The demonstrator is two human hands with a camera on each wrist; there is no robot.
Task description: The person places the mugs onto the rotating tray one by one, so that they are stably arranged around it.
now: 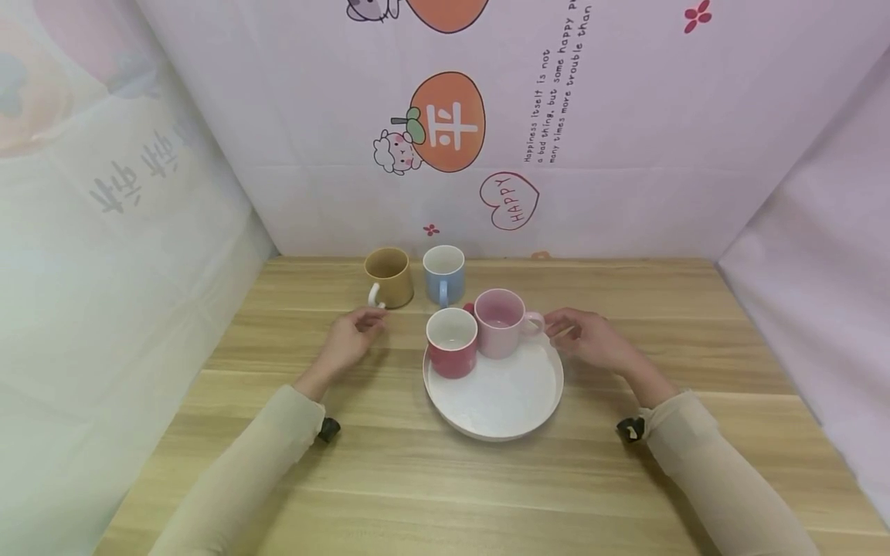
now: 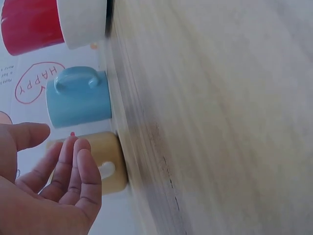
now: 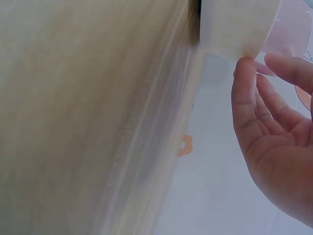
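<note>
My left hand (image 1: 351, 337), its fingers loosely bent, is just in front of a tan mug (image 1: 395, 282) with a white handle. Nothing shows between thumb and fingers of that hand (image 2: 54, 181) in the left wrist view. To the right of the tan mug stands a light blue mug (image 1: 453, 287). A round white tray (image 1: 497, 401) carries a red mug (image 1: 452, 361) and a pink mug (image 1: 499, 340), side by side at its back. My right hand (image 1: 587, 337) has its fingertips right at the pink mug's handle and the tray's rim, thumb and fingers apart.
All this stands on a wood-grain table (image 1: 361, 486). A printed white cloth (image 1: 313, 154) rises behind its back edge, and plain-looking cloth hangs along both sides. A small bit of red shows behind the pink mug's left side.
</note>
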